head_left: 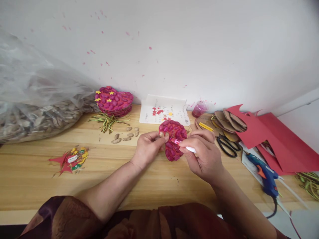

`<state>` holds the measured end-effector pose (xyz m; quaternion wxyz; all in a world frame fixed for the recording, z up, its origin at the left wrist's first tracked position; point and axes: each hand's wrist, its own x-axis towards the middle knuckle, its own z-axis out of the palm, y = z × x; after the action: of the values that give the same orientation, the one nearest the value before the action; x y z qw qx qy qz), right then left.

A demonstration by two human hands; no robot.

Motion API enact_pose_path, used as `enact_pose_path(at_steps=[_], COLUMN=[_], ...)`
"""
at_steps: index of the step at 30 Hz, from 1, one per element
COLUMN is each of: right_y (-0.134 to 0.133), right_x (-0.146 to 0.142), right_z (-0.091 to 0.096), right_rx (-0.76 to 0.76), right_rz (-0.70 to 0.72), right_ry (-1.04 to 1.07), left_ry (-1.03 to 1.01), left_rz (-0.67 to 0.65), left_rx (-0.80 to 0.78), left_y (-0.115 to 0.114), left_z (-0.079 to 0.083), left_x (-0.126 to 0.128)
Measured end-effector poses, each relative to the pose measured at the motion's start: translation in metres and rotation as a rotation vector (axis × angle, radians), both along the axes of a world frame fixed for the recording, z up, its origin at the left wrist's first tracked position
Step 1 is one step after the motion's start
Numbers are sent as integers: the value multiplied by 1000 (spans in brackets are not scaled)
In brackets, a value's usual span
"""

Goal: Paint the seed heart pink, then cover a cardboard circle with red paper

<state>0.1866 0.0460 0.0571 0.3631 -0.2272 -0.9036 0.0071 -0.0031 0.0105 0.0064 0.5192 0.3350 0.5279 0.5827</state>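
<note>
My left hand [147, 145] pinches the left edge of a small heart-shaped piece [173, 138] covered in pink-painted shells, holding it above the wooden table [149, 179]. My right hand [203, 153] grips a thin white brush [185, 146] whose pink-stained tip touches the heart's middle. Both hands are closed on what they hold.
A stack of finished pink hearts with yellow stars [114, 100] stands at the back. Loose peanut shells [126, 134], a bag of shells [37, 109], a paper with stars [163, 110], a pink paint cup [199, 108], scissors [226, 145], red paper [269, 132], a blue glue gun [265, 174].
</note>
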Motion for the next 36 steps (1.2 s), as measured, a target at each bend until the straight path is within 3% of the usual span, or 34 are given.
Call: enact_pose_path(at_steps=[10, 36], right_y=[-1, 1], right_x=[-2, -2], right_z=[1, -2], right_rx=[58, 23], right_rz=[-30, -53], right_ry=[36, 75], left_ry=[-175, -138], left_rz=[58, 51], left_rx=[-109, -92], left_y=[2, 1], left_z=[3, 1], left_x=[1, 1])
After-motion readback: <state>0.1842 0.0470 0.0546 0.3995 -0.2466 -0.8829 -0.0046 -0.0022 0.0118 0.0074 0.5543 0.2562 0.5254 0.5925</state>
